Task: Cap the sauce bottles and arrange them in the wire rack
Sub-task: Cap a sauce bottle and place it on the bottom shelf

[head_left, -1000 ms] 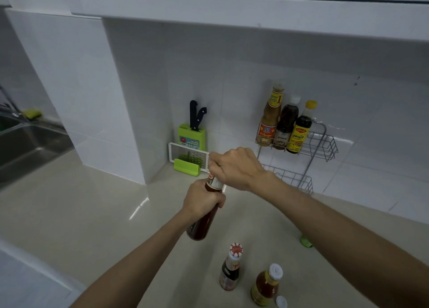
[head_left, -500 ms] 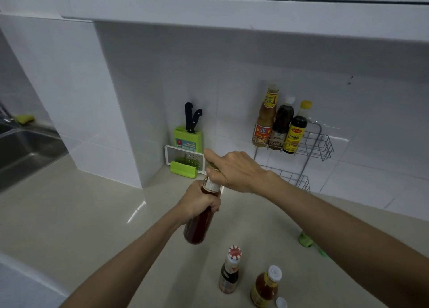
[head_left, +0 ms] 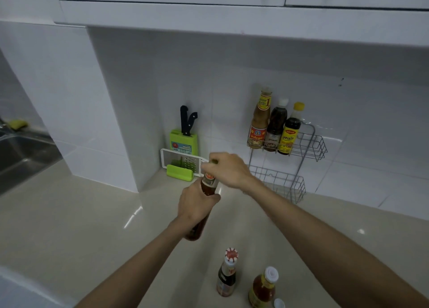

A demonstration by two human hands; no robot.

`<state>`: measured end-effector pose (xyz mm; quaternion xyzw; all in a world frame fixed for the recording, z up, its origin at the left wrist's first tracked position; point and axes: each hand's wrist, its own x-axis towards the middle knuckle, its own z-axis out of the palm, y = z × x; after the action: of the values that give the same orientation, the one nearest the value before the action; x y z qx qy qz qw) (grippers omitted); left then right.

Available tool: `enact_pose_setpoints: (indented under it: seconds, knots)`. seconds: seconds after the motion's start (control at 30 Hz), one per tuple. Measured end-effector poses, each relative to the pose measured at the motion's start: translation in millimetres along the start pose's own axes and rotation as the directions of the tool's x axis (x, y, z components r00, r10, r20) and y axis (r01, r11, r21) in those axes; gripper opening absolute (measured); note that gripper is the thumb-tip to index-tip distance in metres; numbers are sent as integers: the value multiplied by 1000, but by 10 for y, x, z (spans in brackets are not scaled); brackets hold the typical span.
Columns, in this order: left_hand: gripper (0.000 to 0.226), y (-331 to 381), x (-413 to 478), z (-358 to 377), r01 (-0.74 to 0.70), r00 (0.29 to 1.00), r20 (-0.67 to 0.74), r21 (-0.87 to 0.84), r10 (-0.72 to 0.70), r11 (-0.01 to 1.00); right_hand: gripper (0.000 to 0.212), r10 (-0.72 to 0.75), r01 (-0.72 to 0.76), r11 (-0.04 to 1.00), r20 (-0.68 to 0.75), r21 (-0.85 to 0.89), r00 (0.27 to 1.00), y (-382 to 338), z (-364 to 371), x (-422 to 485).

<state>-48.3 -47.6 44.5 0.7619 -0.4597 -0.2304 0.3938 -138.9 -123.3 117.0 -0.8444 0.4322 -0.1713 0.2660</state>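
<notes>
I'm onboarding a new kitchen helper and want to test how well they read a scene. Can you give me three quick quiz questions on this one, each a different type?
1. True or false: the lower tier of the wire rack holds bottles.
2. How many bottles stand in the rack's upper tier?
3. Which hand grips the body of the red sauce bottle? A) left hand B) right hand

Key: 1 false; 2 three; 3 A. The right hand is at the bottle's top, working on its cap.

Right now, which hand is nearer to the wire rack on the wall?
Right. The right hand is at the top of the held bottle, just left of the wire rack. The left hand grips the bottle's body, lower and farther left.
</notes>
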Motion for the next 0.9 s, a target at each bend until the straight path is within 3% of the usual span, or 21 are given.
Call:
enact_pose_setpoints:
  seconds: [0.1, 0.2, 0.33, 0.4, 0.5, 0.67, 0.8, 0.9]
  knots:
    - [55, -23, 52, -250, -12, 934, 336, -317, 124, 948, 28, -127, 126, 991, 27, 35, 992, -68, -383, 125]
    - [59, -75, 47, -301, 43, 838, 520, -370, 168, 928, 25, -154, 146, 972, 28, 184, 988, -73, -703, 230]
    - [45, -73, 107, -39, 31, 924, 359, -414, 132, 910, 38, 13, 22, 919, -87, 393, 996, 23, -683, 222]
    - [43, -101, 163, 106, 40, 937, 330, -425, 113, 904, 46, 77, -63, 913, -19, 403, 997, 179, -530, 118]
    - [46, -159, 253, 290, 60, 925, 365, -406, 101, 912, 46, 105, -140, 903, 107, 406, 989, 499, -266, -41]
    - [70, -210, 475, 600, 71, 857, 502, -339, 116, 938, 42, 223, -235, 801, 90, 551, 971, 968, -124, -84]
    - [79, -340, 848, 825, 60, 744, 661, -214, 99, 975, 41, 353, -230, 779, -105, 584, 930, 1355, -51, 20]
    - [91, -349, 1106, 964, 160, 751, 660, -130, -36, 978, 43, 409, -196, 823, -317, 534, 855, 1677, -24, 157]
